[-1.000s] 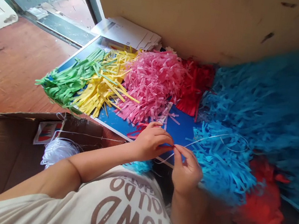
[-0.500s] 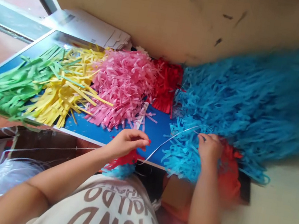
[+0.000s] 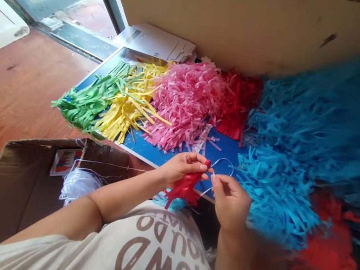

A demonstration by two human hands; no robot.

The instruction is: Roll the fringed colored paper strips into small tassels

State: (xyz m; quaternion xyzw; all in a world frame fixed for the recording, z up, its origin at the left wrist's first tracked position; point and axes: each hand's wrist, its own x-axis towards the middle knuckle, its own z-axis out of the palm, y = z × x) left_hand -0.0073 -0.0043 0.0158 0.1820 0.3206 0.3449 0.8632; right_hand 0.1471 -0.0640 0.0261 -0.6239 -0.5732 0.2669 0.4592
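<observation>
My left hand (image 3: 188, 167) pinches the top of a red fringed paper tassel (image 3: 184, 192), whose strips hang over my lap. My right hand (image 3: 231, 201) is closed on a thin white string (image 3: 227, 160), its fingertips almost meeting those of my left hand. Above them the string bends in a loop over the blue table (image 3: 158, 158). Below the red tassel, some light blue fringe (image 3: 168, 202) shows near my shirt. Whether the string passes round the tassel's top is too small to tell.
Green (image 3: 82, 111), yellow (image 3: 118, 120), pink (image 3: 185, 103) and dark red fringe (image 3: 235, 103) lie along the table. Blue fringe (image 3: 277, 193) heaps at the right, beside orange-red fringe (image 3: 328, 252). A cardboard box (image 3: 15, 190) at lower left holds a white string bundle (image 3: 80, 183).
My right hand has come left, in towards my left hand, and the string between them now forms a small loop. The view has swung left, showing more floor and the box.
</observation>
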